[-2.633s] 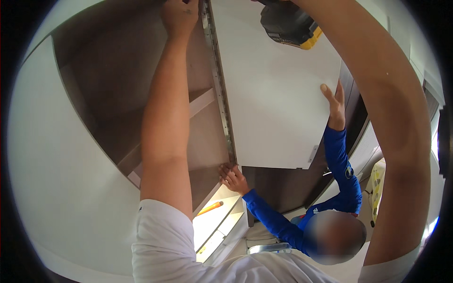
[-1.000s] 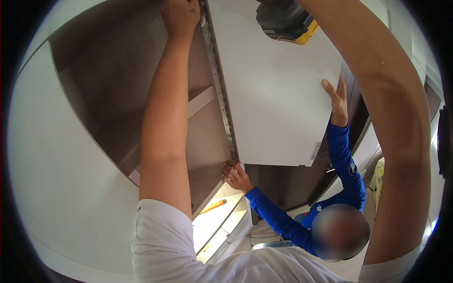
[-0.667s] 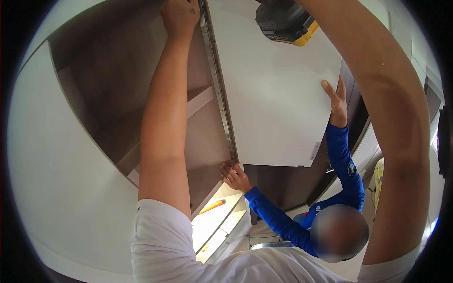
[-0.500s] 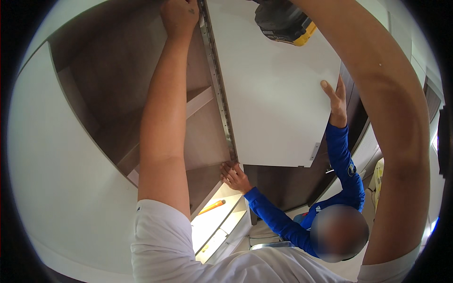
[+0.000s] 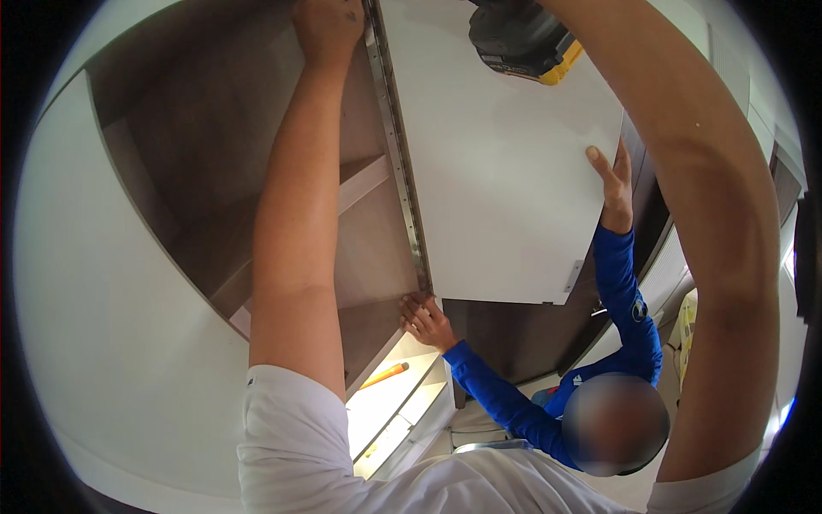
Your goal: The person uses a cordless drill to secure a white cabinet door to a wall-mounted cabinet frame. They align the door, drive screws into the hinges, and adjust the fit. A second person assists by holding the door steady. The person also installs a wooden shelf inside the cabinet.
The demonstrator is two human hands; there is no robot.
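Note:
At the top edge, my left hand (image 5: 330, 30) is raised beside the upper end of a long metal piano hinge (image 5: 398, 150); its fingers are cut off by the frame. The hinge runs between an open wooden cabinet (image 5: 205, 111) and a white door panel (image 5: 505, 180). Over the panel's upper part hangs the black and yellow battery base of a power tool (image 5: 521, 43), likely a cordless drill. My right forearm (image 5: 685, 146) arches up to it, but the right hand lies beyond the picture.
Below, a co-worker in a blue long-sleeved top holds the panel's right edge with one hand (image 5: 612, 184). Their other hand (image 5: 428, 321) touches the hinge's lower end. An orange tool handle (image 5: 384, 375) lies on a bright ledge. A curved white panel (image 5: 103, 300) stands at left.
The power tool and the door panel have shifted very slightly to the right, the tool also a little down. My left hand and the co-worker's hands stay almost where they were.

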